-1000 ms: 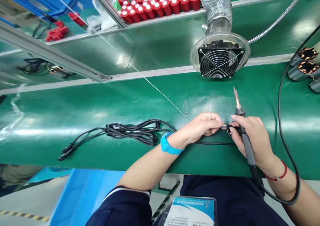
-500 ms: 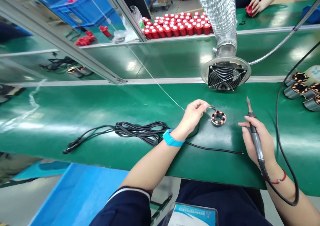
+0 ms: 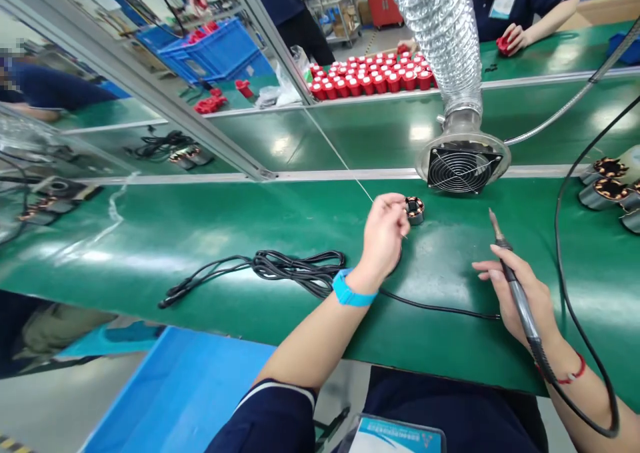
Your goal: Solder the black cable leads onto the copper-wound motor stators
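My left hand [image 3: 384, 231], with a blue wrist strap [image 3: 350, 291], is closed on the wire end of a small copper-wound stator [image 3: 415, 209], which sits tilted just past my fingers on the green table [image 3: 210, 226]. A black cable [image 3: 440, 308] runs from this hand toward the right and back into a coiled bundle [image 3: 295, 269]. My right hand [image 3: 520, 293] grips a soldering iron [image 3: 510, 281], tip up and away from the stator. A thin solder wire [image 3: 340, 161] stretches down toward my left hand.
A fume fan [image 3: 463, 167] on a foil duct [image 3: 440, 33] stands behind the stator. More stators [image 3: 607, 183] lie at the right edge. Red caps [image 3: 375, 79] fill the far belt, where other people work. A metal frame bar [image 3: 165, 99] crosses the left.
My hands came apart; the left hand carried the stator by its wire away from me toward the fan. The right hand drew the soldering iron back to the right. The camera tilted up.
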### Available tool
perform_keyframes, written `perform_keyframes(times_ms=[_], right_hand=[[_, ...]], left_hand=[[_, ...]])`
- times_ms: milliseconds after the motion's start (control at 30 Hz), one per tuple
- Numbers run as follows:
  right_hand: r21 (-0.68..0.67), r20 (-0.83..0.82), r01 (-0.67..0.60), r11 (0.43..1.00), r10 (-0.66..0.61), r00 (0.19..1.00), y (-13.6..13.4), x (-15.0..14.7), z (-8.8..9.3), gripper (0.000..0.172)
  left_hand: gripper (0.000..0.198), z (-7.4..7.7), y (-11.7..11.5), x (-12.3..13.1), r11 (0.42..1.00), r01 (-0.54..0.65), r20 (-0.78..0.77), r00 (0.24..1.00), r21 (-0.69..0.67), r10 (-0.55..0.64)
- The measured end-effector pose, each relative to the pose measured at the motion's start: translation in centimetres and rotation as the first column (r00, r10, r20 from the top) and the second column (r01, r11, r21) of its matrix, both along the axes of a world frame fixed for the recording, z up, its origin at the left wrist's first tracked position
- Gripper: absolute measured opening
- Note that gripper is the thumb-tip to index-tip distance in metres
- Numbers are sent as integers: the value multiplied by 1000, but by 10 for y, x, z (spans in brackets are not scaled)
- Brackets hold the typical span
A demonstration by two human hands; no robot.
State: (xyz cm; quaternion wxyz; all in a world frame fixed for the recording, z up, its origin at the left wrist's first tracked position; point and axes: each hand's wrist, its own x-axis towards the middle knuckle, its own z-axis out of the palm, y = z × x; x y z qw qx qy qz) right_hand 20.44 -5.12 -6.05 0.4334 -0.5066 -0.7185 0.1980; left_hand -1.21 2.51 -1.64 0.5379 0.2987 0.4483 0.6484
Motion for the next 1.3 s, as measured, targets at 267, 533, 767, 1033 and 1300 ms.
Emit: perform_keyframes(times_ms=[267,533,767,1033,1300], right_hand=[[-13,-103,-135,991,133,986,-4,-17,2,40],[105,70,-143,984,136,988,3,-3,14,34],[253,456,30,967,-147,878,-13,78,42,32],[445,575,305,842,-529,624,30,196,26,29],[431,629,249,867,-487,606,69,218,13,24]], left_hand=[[35,-19,-49,47,830,543,85,840,-131,-536],[14,-9,-44,26,650,743,-864,212,-161,-456],[27,-16,-41,23,574,698,-904,-318,-428,-287],[20,-12,-38,25,605,656,-871,-176,-451,-459],[11,-18,-33,24,616,671,-726,166,-413,-667]])
